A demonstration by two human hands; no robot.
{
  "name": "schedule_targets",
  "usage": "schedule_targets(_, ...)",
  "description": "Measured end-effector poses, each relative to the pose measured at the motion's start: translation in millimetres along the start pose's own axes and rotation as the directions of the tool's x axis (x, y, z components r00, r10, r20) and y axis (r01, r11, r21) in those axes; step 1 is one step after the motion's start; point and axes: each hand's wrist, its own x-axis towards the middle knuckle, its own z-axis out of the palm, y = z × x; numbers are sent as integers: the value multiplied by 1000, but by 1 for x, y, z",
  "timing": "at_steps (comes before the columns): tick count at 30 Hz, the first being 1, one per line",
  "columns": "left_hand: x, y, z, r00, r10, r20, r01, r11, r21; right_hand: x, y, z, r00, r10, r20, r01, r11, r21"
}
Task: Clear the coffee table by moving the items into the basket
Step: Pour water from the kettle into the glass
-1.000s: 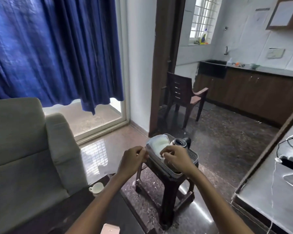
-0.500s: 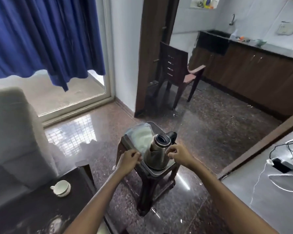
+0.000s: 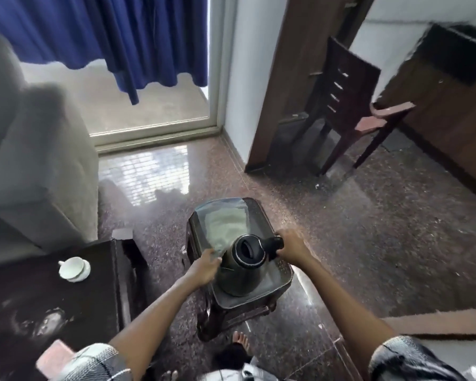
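A grey basket (image 3: 282,279) sits on a dark plastic stool (image 3: 231,320) in the middle of the floor. Inside it stands a steel kettle (image 3: 239,273) with a black lid and handle, next to a clear plastic packet (image 3: 223,224). My right hand (image 3: 291,247) is shut on the kettle's black handle. My left hand (image 3: 205,266) presses against the kettle's left side, by the packet's edge. The dark coffee table (image 3: 39,295) is at the lower left, with a white cup on a saucer (image 3: 74,268) and a pink phone (image 3: 52,358) on it.
A grey sofa (image 3: 33,160) stands at the left beside the coffee table. Blue curtains hang over a glass door at the back. A brown chair (image 3: 352,105) stands by the doorway at the upper right. A counter edge (image 3: 437,323) runs along the lower right. My foot (image 3: 241,343) is under the stool.
My head has tilted down and the view has closed in on the stool. The kettle sits lower in the basket. My right hand has shifted onto its handle and my left onto its side.
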Motion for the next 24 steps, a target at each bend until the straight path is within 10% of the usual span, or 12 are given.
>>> schedule_targets(11,13,12,54,952,-271,-143,195,897,-397,53,16,3,929,-240,283,268,961,-64)
schedule_targets(24,-14,31,31,941,-206,-270,97,925,-368,36,30,-17,896,-389,214,331,906,262)
